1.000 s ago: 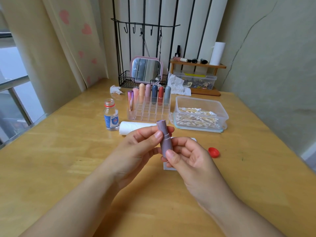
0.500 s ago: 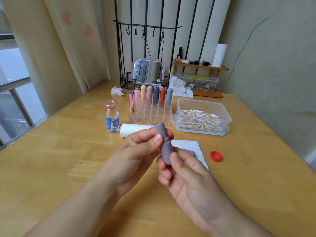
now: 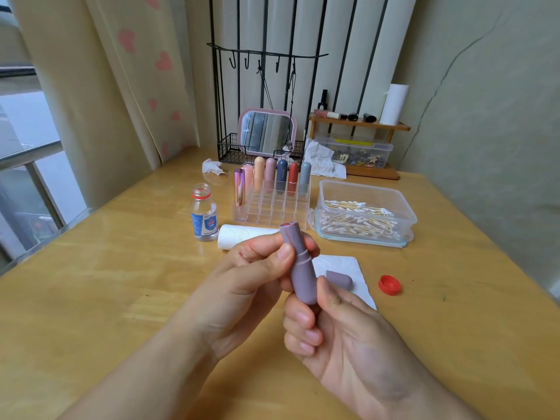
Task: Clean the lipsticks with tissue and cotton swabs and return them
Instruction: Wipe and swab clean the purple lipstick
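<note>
Lipstick [image 3: 298, 268] stands nearly upright between both hands: left hand [image 3: 245, 286] pinches its upper section, right hand [image 3: 339, 338] grips the base, open end tilted away.

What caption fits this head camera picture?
Both hands, left and right, hold an uncapped purple lipstick above the tissue.

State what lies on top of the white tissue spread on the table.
The purple cap lies on the tissue. The right hand and the held lipstick cover the tissue's near-left part, so anything there is hidden.
</note>
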`<state>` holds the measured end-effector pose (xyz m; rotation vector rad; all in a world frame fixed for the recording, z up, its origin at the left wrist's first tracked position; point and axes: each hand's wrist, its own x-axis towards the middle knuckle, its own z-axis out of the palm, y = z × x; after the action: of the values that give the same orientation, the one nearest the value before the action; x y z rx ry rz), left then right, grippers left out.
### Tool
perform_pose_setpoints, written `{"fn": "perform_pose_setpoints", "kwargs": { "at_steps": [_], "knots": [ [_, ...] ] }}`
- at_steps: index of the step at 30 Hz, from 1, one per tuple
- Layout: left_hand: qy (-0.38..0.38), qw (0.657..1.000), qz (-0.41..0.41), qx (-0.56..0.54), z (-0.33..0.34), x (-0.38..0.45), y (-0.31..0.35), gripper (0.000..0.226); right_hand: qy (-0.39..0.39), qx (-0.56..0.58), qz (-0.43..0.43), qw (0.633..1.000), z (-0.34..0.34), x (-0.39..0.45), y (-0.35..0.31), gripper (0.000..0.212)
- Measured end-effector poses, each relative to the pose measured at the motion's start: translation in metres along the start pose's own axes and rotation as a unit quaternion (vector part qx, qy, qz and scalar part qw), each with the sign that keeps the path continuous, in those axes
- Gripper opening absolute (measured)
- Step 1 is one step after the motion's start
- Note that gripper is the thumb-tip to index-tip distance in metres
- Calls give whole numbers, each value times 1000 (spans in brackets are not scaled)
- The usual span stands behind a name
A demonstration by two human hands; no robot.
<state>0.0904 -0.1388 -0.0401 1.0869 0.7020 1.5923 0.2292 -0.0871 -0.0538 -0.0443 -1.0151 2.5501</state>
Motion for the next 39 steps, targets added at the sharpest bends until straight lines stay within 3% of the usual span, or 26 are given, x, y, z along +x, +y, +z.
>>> {"fn": "perform_pose_setpoints", "kwargs": {
  "at_steps": [2, 4, 6, 9, 11, 15, 18, 21, 24, 26, 28, 30, 34, 36, 39],
  "knots": [
    [2, 1000, -5, -9, 1, 0, -1, 33, 1, -3, -3, 1000, 0, 0, 1, 32],
    [12, 1000, -9, -18, 1, 1, -2, 36, 75, -59, -58, 994, 3, 2, 4, 50],
    [18, 1000, -8, -13, 3, 2, -4, 34, 172, -195, -123, 958, 7, 3, 8, 58],
    [25, 1000, -10, -7, 8, 1, -5, 22, 233, -352, -173, 890, 9, 2, 12, 33],
    [6, 1000, -10, -2, 7, 1, -6, 27, 205, -323, -163, 909, 12, 2, 14, 30],
    [7, 1000, -19, 1, 3, 0, -4, 35, 86, -51, -51, 994, 9, 2, 10, 39],
    [-6, 999, -25, -43, 6, -1, -2, 29, 8, 34, 16, 999, 7, 0, 2, 31],
    [0, 999, -19, -32, 4, 0, -4, 36, 125, -87, -29, 988, 14, -1, 1, 30],
    [-9, 999, -16, -28, 4, 2, -5, 37, 214, -298, -129, 922, 17, -1, 4, 25],
    [-6, 1000, -14, -24, 4, 2, -6, 38, 223, -346, -151, 899, 13, -1, 8, 25],
    [-8, 1000, -18, -12, 4, 1, -6, 38, 179, -289, -131, 931, 16, 0, 11, 27],
    [-6, 999, -31, -12, 3, 0, -5, 37, 138, -123, -83, 979, 18, 1, 8, 29],
    [3, 998, -37, -55, 7, -2, -2, 25, 39, 77, 40, 996, 15, -1, 0, 35],
    [6, 998, -29, -55, 8, -2, -2, 24, 60, 38, 35, 997, 17, 0, -2, 38],
    [0, 999, -22, -40, 4, 1, -4, 30, 179, -192, -62, 963, 23, -3, -2, 29]
  ]
}}
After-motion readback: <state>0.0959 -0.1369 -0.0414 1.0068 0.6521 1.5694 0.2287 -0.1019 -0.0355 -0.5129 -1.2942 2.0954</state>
